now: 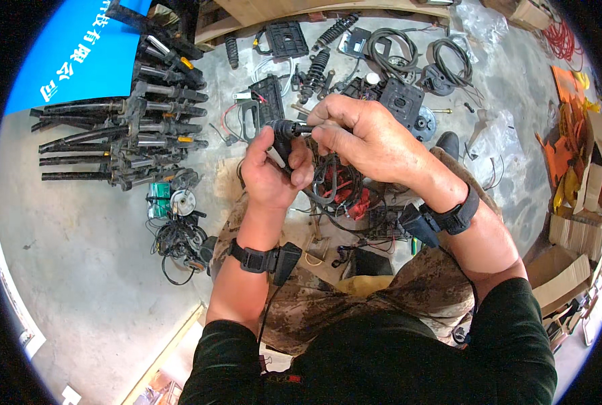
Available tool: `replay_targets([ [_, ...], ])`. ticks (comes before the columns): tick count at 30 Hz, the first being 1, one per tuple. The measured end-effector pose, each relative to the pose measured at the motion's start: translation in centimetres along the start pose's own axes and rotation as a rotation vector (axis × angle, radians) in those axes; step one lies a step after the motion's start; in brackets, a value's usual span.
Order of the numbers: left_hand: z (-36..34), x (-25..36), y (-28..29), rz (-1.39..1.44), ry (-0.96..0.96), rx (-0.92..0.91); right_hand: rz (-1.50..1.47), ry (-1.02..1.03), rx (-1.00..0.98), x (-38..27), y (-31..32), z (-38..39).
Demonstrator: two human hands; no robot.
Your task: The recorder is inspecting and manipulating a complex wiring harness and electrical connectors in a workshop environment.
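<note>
In front of me I hold up a black, ribbed cylindrical part (285, 129) with a dark rod coming out of its right end. My left hand (274, 169) is closed around it from below, and a short silver piece shows between the thumb and fingers. The part's exact kind is not clear. From the right, my right hand (362, 138) pinches the rod's end between thumb and fingers. Beneath the hands lies a tangle of black cables (328, 179) with red pieces (358, 202) among them.
Black fork-like tubes (159, 108) are stacked at the left, near a blue panel (78, 54). Shock absorbers (316, 71), coiled cables (392, 50) and a square black plate (401, 101) lie on the floor ahead. Cardboard boxes (561, 277) line the right.
</note>
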State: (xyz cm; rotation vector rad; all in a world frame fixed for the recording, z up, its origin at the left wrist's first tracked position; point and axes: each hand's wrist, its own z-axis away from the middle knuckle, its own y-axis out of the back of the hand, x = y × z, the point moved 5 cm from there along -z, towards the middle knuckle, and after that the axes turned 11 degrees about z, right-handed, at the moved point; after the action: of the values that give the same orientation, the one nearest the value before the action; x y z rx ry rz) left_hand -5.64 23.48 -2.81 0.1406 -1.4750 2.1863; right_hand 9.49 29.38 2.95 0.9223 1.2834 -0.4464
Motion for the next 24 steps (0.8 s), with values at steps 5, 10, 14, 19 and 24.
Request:
replay_targets([
  [5,0.1,0.0,-0.5,-0.064,-0.018,0.017,0.07,0.003,0.007,-0.4,0.2,0.0],
  [10,-0.1,0.1,-0.3,-0.113,-0.072,0.044,0.235,0.079,0.047,-0.6,0.5,0.0],
  [14,-0.1,0.0,-0.5,-0.127,-0.076,0.03,0.386,0.099,0.037,-0.6,0.6,0.1],
  [19,0.1,0.3,-1.5,-0.315,-0.186,-0.014,0.241,0.045,0.014,-0.3,0.6,0.4],
  [24,0.2,0.3,-1.7,-0.385,-0.183,0.031,0.047,-0.059,-0.036,0.3,0.2,0.4],
])
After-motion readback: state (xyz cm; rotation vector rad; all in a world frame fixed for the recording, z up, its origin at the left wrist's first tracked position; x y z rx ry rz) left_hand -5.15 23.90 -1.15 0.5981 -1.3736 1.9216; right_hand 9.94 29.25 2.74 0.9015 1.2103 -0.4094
